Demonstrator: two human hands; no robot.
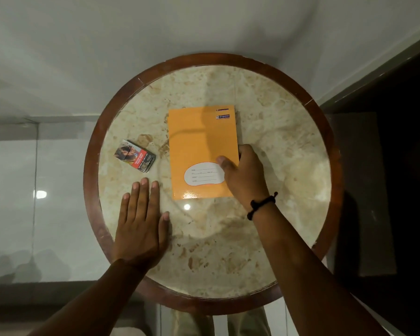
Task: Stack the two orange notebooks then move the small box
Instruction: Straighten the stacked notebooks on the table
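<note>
An orange notebook [201,146] lies in the middle of a round marble table [277,146], its white label patch toward me. A thin strip of a second orange cover shows along its top and left edges, so one notebook lies on the other. My right hand [243,175], with a black cord at the wrist, grips the right edge of the top notebook, thumb on the cover and fingers curled under the edge. The small box [135,155], printed in red and black, lies at the left of the table. My left hand [141,221] rests flat on the marble just below the box, holding nothing.
The table has a dark wooden rim [92,141]. A pale glossy floor surrounds it, with a glass panel at the left. A dark piece of furniture [386,190] stands close on the right.
</note>
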